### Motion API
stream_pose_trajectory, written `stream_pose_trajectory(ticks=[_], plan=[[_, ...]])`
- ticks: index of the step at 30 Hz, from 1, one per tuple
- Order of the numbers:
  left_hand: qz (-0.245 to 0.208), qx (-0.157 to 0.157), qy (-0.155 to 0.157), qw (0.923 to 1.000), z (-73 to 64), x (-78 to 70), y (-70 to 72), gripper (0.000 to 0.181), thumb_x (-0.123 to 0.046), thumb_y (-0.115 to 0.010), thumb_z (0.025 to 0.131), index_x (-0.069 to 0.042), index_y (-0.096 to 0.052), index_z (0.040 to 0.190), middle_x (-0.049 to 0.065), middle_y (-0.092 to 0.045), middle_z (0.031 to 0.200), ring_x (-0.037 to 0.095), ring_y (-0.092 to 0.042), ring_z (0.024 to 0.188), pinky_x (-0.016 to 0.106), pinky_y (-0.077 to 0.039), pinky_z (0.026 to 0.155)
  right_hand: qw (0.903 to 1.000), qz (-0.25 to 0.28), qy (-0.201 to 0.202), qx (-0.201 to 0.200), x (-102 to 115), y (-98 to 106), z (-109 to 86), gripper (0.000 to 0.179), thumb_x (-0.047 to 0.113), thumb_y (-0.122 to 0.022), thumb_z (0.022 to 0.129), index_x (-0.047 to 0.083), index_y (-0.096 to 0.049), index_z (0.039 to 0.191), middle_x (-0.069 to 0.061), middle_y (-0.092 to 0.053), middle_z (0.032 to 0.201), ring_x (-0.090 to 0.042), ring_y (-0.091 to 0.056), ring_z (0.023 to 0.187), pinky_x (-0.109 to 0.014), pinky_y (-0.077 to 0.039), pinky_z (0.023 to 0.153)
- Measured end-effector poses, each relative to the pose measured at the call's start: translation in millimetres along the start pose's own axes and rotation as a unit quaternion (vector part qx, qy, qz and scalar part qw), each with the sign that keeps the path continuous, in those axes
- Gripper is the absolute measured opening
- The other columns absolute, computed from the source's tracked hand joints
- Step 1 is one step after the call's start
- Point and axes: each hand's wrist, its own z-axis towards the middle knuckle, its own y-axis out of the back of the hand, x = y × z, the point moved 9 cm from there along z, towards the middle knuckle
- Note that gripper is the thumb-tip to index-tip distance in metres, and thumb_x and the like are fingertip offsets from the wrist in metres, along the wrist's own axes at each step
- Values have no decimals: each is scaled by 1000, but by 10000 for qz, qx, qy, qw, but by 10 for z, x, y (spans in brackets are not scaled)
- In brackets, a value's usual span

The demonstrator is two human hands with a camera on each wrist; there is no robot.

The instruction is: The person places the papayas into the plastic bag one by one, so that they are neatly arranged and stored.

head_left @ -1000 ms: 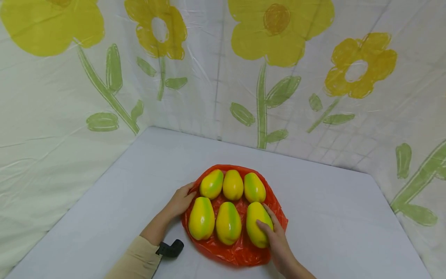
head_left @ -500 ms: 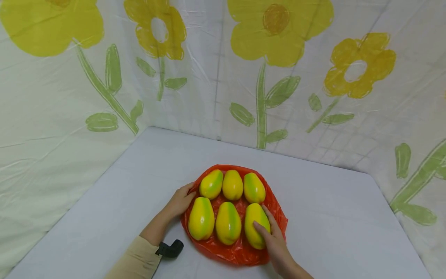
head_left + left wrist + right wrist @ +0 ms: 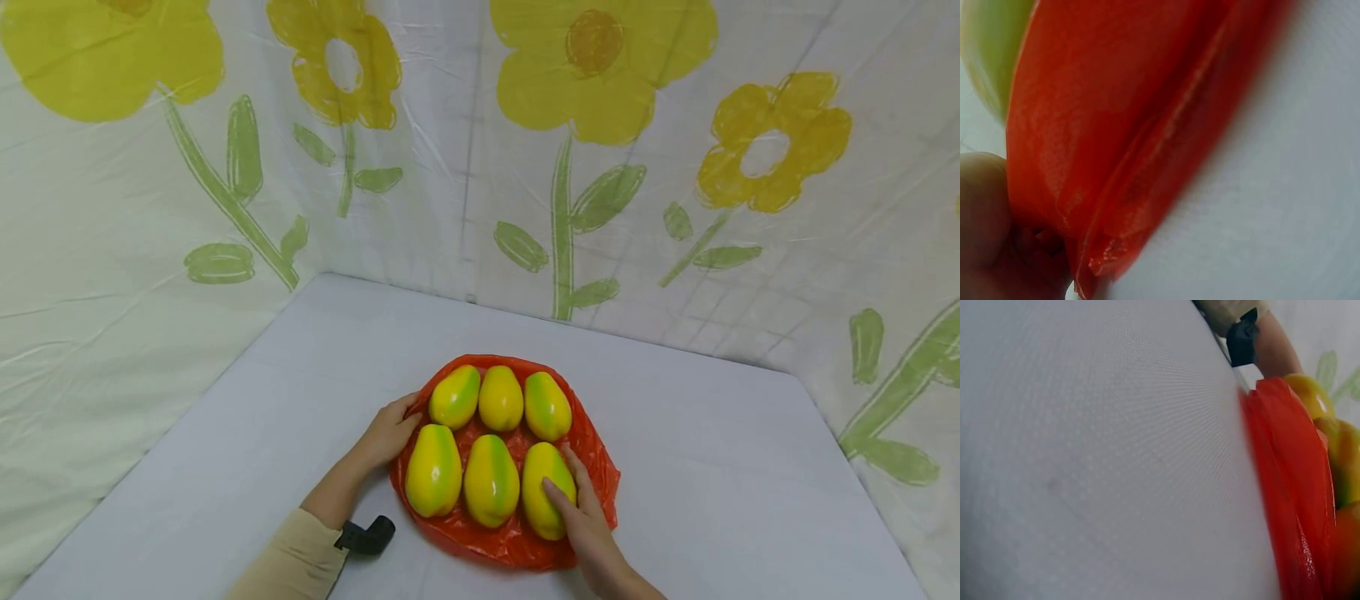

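Glossy yellow-green papayas [image 3: 491, 481] lie in two rows of three inside an open red plastic bag [image 3: 491, 552] on the table. My left hand [image 3: 387, 432] holds the bag's left rim; its curled fingers [image 3: 1038, 250] show against the red film in the left wrist view. With thumb on top and fingers along the far right side, my right hand [image 3: 592, 525] grips the front right papaya [image 3: 536, 487]. The right wrist view shows the bag's red side [image 3: 1294, 475] and several papayas [image 3: 1344, 450], but not the right hand.
A white table [image 3: 697, 450] extends around the bag. Behind and at the left stand white cloth walls [image 3: 450, 208] printed with yellow flowers. A black wrist strap and camera mount [image 3: 367, 535] sit on my left forearm, near the bag.
My right hand has shifted the front right papaya slightly left and toward me, closer to the middle one of its row. The left hand and the other papayas have stayed put.
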Motion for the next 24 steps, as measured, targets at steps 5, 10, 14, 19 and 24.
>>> stream_pose_trajectory(ticks=[5,10,14,19,24], plan=[[8,-12,-29,10000,2,-13,-4,41,-12,-42,97,-4,-44,138,16,-51,136,29,-50,122,49,-40,103,9998,-127,-175,-9,-42,0,3,87,60,-54,83,29,-8,150,-16,-12,153,-39,-21,130,-62,-29,105],[36,-29,-49,10000,-6,-7,1,41,-11,-42,97,-4,-45,137,16,-53,134,28,-52,119,49,-42,102,9994,-306,-153,89,-60,-47,-20,90,61,-55,81,34,-4,150,-14,-11,154,-40,-20,131,-64,-31,103],[54,-57,-114,9999,-1,-15,1,40,-11,-42,96,-4,-46,136,16,-53,133,27,-52,119,48,-42,102,9990,-443,64,55,-10,-26,-38,87,59,-55,82,35,-5,149,-8,-10,156,-37,-17,135,-64,-27,105],[68,-83,-209,9997,4,-30,4,40,-10,-42,96,-4,-46,135,16,-54,132,28,-53,118,49,-42,101,9963,-639,543,-164,114,81,-51,85,52,-57,85,27,-9,150,-7,-11,156,-35,-13,140,-62,-20,109],[176,-9,-154,9997,-14,-76,35,52,-19,-45,97,-5,-31,145,16,-39,146,33,-38,133,50,-31,109,9872,-988,1228,-240,333,225,-33,78,42,-58,88,19,-14,149,-10,-7,157,-36,-7,143,-60,-17,110]])
